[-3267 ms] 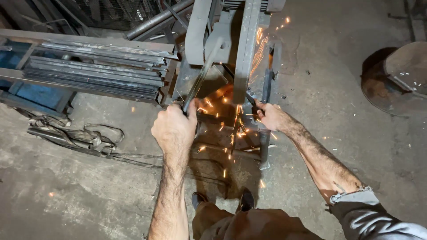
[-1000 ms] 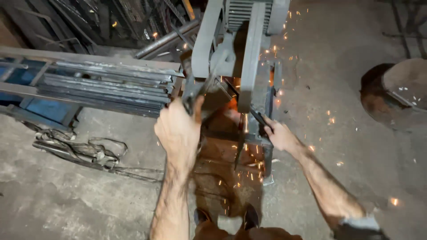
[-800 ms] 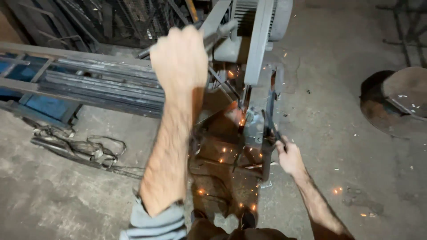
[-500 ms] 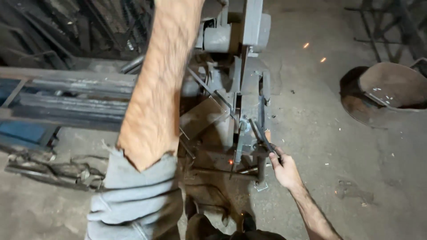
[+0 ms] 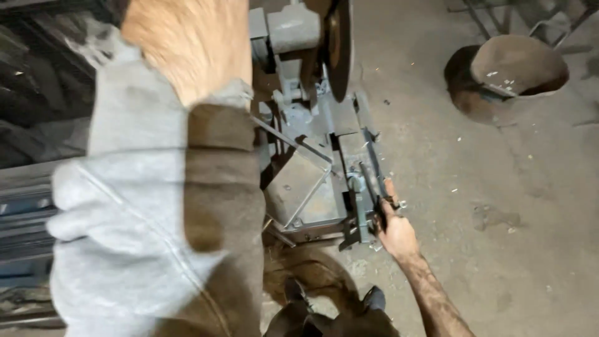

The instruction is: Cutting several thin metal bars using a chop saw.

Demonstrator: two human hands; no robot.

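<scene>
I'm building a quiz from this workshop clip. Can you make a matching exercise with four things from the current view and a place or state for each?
Things:
1. cutting disc
2. right hand
3. left arm
4. round pan

Places or states:
A. on the floor at upper right, holding small scraps
B. raised close to the camera, grey sleeve pushed back
C. lifted clear of the saw's base, seen edge-on
D. at the front end of the thin metal strip on the saw's base

Pairs: 1-C, 2-D, 3-B, 4-A
</scene>
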